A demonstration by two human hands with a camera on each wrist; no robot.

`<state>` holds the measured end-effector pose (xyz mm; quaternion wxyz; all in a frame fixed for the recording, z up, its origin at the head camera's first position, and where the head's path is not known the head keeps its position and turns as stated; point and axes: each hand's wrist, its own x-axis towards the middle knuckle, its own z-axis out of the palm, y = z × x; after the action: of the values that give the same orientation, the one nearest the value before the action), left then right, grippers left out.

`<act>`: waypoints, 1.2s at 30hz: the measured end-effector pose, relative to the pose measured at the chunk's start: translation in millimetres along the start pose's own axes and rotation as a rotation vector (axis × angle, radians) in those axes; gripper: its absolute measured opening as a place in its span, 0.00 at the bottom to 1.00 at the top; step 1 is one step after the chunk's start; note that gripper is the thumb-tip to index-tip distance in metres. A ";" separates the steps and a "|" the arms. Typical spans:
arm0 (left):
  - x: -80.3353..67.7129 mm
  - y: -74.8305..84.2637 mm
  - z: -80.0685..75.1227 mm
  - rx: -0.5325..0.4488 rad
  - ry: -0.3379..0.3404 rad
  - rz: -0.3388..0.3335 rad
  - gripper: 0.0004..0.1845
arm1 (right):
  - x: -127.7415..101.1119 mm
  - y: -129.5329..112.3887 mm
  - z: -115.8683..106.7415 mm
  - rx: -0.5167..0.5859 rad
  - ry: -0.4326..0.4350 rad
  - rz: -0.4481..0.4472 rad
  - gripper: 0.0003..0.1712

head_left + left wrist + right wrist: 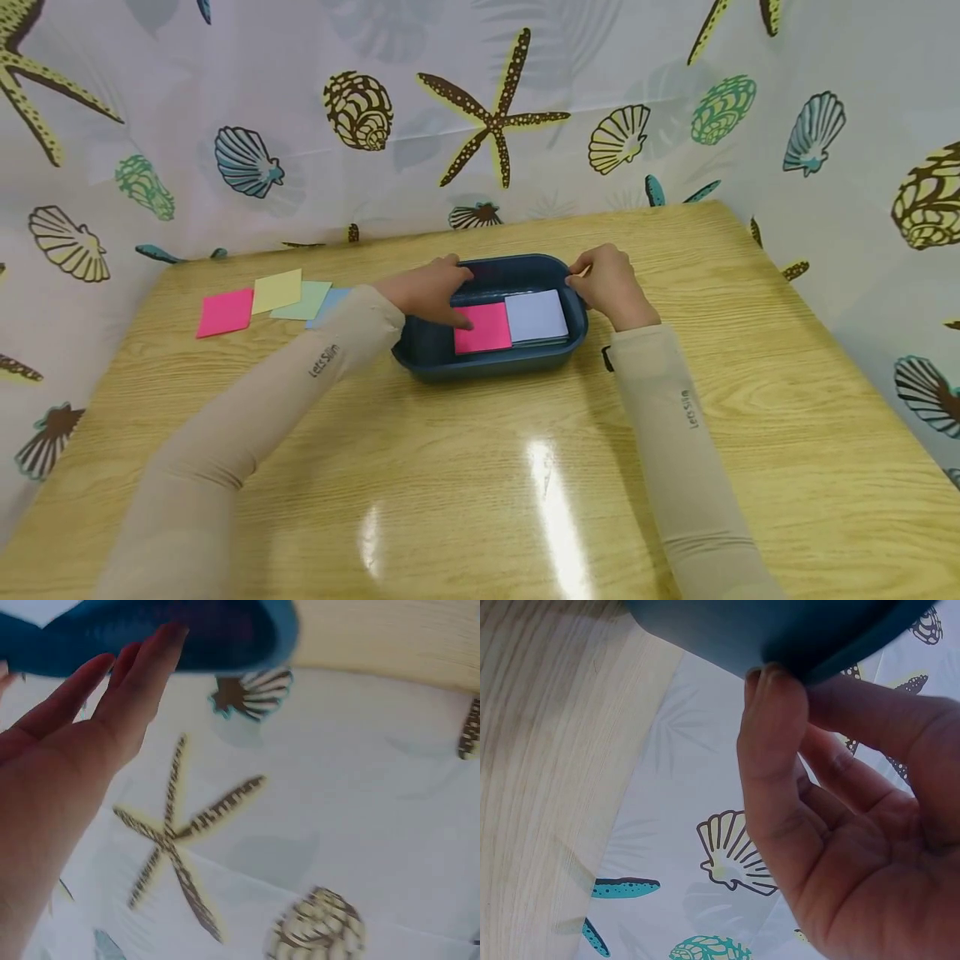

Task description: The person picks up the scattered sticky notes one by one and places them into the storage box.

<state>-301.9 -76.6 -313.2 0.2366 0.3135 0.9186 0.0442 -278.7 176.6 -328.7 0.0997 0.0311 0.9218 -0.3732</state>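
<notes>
A dark blue oval plastic basket stands on the table. Inside it lie a pink sticky note pad and, to its right, a pale blue-white pad. Over the basket's left part hovers my left hand, thumb and fingers spread apart, the thumb by the pink pad. Whether that thumb touches the pad, I cannot tell. At the right end, my right hand pinches the basket's rim between thumb and fingers; the right wrist view shows this grip from below.
Left of the basket, loose sticky notes lie in an overlapping row: pink, yellow, green and blue, the last partly behind my left sleeve. A seashell-patterned cloth hangs along the table's back and sides.
</notes>
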 end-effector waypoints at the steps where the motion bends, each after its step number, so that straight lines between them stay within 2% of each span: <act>1: -5.6 -5.2 -2.8 -0.038 0.030 0.003 0.40 | 0.1 -0.1 0.0 0.000 -0.001 -0.001 0.15; 4: -24.2 -23.9 -8.7 -0.131 0.147 -0.007 0.33 | 0.0 -0.3 0.1 -0.006 0.000 -0.004 0.15; 6: -37.4 -39.0 -9.7 -0.186 0.240 -0.061 0.29 | 0.0 -0.4 0.1 -0.007 0.000 -0.004 0.15; 11: -71.0 -85.9 -5.6 -0.310 0.486 -0.300 0.21 | 0.1 -1.7 0.6 -0.003 -0.010 -0.001 0.15; 12: -77.2 -96.7 -3.5 -0.330 0.519 -0.347 0.18 | -0.2 -1.9 0.7 -0.004 -0.011 -0.003 0.15; 15: -94.9 -134.7 8.1 -0.351 0.562 -0.467 0.20 | -0.9 -1.8 0.4 -0.015 -0.009 -0.015 0.15; 18: -109.3 -174.8 26.7 -0.314 0.539 -0.585 0.16 | -1.5 -1.9 0.1 -0.018 -0.004 -0.022 0.15; 21: -122.2 -205.7 42.0 -0.278 0.426 -0.748 0.17 | -0.8 -2.1 0.8 -0.010 -0.001 -0.024 0.15; 23: -128.1 -215.5 47.1 -0.283 0.325 -0.850 0.18 | -0.9 -1.2 0.8 -0.004 0.002 -0.024 0.15; 24: -130.6 -219.5 49.2 -0.288 0.267 -0.892 0.22 | -0.8 -0.9 0.8 0.000 0.003 -0.021 0.15; 26: -135.1 -222.4 51.7 -0.324 0.189 -0.941 0.27 | -0.9 -0.3 0.5 0.001 0.004 -0.022 0.15; 29: -137.8 -228.3 56.1 -0.370 0.125 -0.956 0.35 | -1.2 -0.3 0.1 0.000 0.007 -0.017 0.15; 31: -137.4 -232.8 58.7 -0.391 0.105 -0.967 0.39 | -1.3 -0.3 0.0 -0.007 0.009 -0.015 0.15; 33: -136.7 -237.5 61.9 -0.385 0.107 -0.974 0.41 | -1.5 -0.7 0.0 -0.003 0.010 -0.012 0.15; 36: -137.4 -245.5 68.1 -0.362 0.145 -0.978 0.42 | -1.7 -1.3 0.7 0.000 0.002 -0.013 0.15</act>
<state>-311.7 -359.5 -373.8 0.2158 -0.2015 0.9493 0.1082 -277.1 175.3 -327.9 0.0962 0.0255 0.9222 -0.3738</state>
